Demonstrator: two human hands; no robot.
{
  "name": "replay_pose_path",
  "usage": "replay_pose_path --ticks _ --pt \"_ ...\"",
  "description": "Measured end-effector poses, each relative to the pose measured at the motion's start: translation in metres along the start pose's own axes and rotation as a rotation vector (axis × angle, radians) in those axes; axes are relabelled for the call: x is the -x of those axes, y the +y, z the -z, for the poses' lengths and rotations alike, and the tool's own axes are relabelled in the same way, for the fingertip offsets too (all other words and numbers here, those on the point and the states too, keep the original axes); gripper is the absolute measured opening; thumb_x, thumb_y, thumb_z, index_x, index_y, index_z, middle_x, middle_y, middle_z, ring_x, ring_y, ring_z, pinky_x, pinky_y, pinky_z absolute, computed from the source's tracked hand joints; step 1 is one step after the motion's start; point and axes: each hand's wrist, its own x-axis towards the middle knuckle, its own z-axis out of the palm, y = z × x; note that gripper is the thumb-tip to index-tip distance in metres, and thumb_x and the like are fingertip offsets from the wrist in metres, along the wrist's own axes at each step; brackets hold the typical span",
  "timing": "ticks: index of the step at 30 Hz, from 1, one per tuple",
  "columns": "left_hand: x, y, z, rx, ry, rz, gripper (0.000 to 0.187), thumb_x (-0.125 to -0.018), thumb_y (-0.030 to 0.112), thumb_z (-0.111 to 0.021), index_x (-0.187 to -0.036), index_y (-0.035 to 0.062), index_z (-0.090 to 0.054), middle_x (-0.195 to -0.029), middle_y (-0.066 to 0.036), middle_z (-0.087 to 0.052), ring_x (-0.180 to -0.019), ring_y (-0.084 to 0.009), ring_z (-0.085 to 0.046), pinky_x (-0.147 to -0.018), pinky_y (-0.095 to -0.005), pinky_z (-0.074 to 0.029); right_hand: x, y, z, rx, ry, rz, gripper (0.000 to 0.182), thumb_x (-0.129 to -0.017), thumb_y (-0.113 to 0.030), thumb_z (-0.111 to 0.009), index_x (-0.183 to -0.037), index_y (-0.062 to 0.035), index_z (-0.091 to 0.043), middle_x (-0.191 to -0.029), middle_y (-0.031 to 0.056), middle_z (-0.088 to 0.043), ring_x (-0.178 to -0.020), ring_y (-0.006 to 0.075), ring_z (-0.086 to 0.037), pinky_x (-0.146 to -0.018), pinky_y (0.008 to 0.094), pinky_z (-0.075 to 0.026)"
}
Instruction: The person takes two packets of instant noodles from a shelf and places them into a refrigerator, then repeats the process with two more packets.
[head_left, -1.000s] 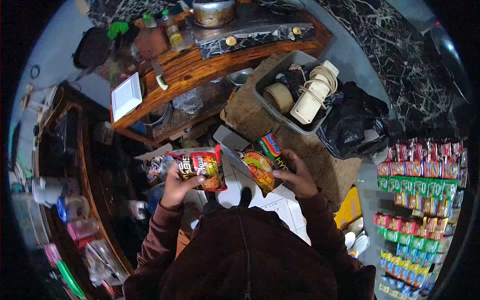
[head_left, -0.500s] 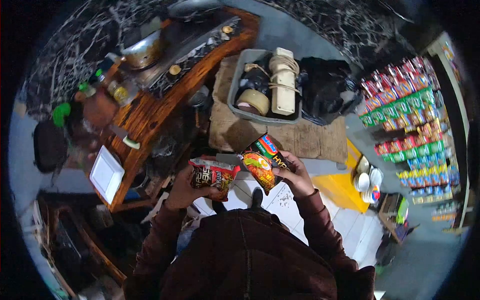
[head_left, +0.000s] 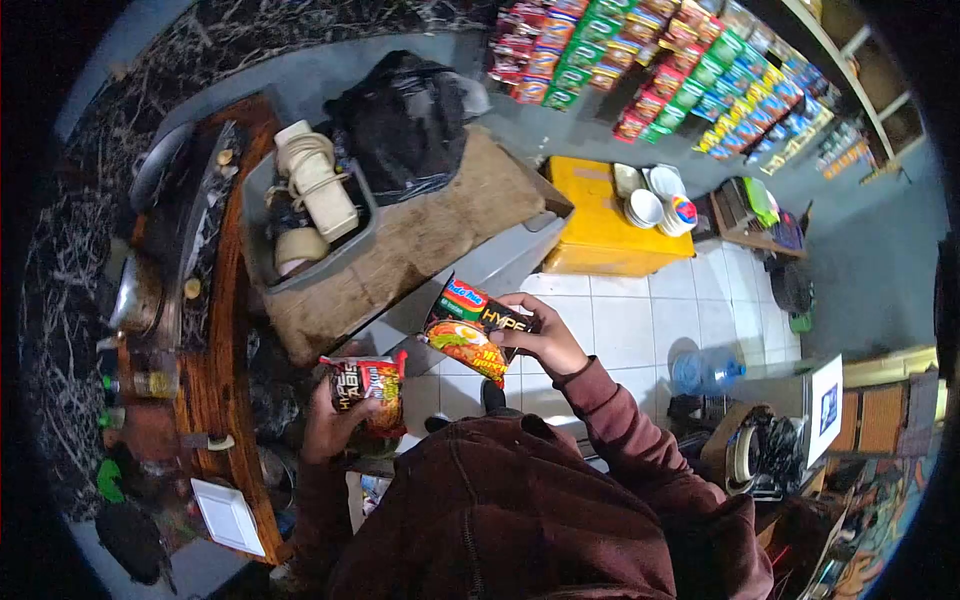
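My left hand (head_left: pixel 328 425) is closed on a red and black packet of instant noodles (head_left: pixel 385 395), thumb across its front. In my right hand (head_left: pixel 548 340) is a second, black instant noodle packet (head_left: pixel 468 335) with an egg-and-noodles picture, pinched at its right edge. Both packets are held up in front of my body, a gap between them. Below the right packet show the white floor tiles and my feet.
A wooden counter (head_left: pixel 215 390) with a white tray (head_left: pixel 230 515) runs along the left. Ahead, a grey bin (head_left: pixel 365 235) and a black plastic bag (head_left: pixel 400 125) sit on a brown board (head_left: pixel 480 200). Bowls (head_left: pixel 643 208) stand on a yellow box (head_left: pixel 590 235); sachet strips (head_left: pixel 690 75) hang behind.
The view has swung to the right, bringing the yellow box, water bottle and right-hand side into sight. Both packets stay in my hands, now somewhat farther apart.
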Motion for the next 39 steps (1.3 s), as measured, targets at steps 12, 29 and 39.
replay_pose_path --ticks 12,29,39 --pt "-0.018 -0.011 0.02 -0.067 -0.045 -0.059 0.069 -0.084 0.007 -0.069 -0.143 -0.0054 -0.035 -0.117 -0.01 -0.061 -0.104 -0.0159 -0.06 -0.096 -0.0323 -0.045 0.027 0.009 0.012 -0.022 0.173 0.075 0.043 -0.081 -0.012 -0.077 -0.117 -0.0032 -0.056 -0.099 0.0037 -0.064 -0.082 0.0105 -0.063 -0.07 0.0261 -0.055" --pt "-0.022 -0.036 0.088 0.031 -0.39 -0.132 0.066 -0.087 0.01 -0.065 -0.145 -0.0037 -0.035 -0.127 -0.01 -0.057 -0.112 -0.0154 -0.055 -0.101 -0.032 -0.041 0.101 0.075 -0.089 -0.191 0.525 0.123 0.04 -0.083 -0.013 -0.075 -0.116 -0.0047 -0.054 -0.103 0.0039 -0.062 -0.088 0.0124 -0.063 -0.077 0.0278 -0.055" --pt "-0.024 -0.063 0.098 0.252 -0.438 -0.287 0.07 -0.087 0.023 -0.065 -0.144 -0.0002 -0.031 -0.149 -0.021 -0.038 -0.135 -0.0298 -0.041 -0.113 -0.0413 -0.029 0.116 0.083 -0.095 -0.221 0.573 0.115 0.036 -0.086 -0.013 -0.07 -0.118 -0.0044 -0.055 -0.105 0.0041 -0.062 -0.093 0.0133 -0.063 -0.08 0.0301 -0.055"
